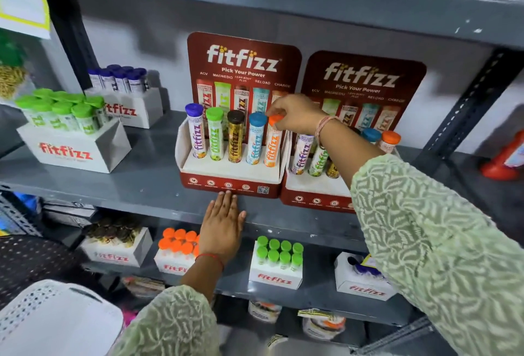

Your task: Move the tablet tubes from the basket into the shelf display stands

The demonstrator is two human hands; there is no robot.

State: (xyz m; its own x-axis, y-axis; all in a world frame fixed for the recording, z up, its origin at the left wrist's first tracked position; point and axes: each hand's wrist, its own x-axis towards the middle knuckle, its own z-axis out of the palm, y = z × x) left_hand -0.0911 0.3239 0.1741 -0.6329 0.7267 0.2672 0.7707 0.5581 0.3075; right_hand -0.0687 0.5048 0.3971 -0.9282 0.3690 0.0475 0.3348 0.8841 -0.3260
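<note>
Two red display stands sit side by side on the grey middle shelf. The left stand [229,182] holds a row of upright tubes with purple, green, black, blue and orange caps. My right hand [295,113] pinches the cap of the orange-capped tube [272,147] at the right end of that row. The right stand [312,194] also holds several tubes, partly hidden behind my right forearm. My left hand [222,221] lies flat with fingers apart on the shelf edge, fingertips touching the left stand's front. A white perforated basket [54,318] shows at the bottom left.
White boxes of green-capped tubes [61,111] and purple-capped tubes [119,77] stand at the shelf's left. The lower shelf carries boxes of orange-capped [177,242] and green-capped tubes [279,252]. A dark slotted upright [465,111] rises at the right.
</note>
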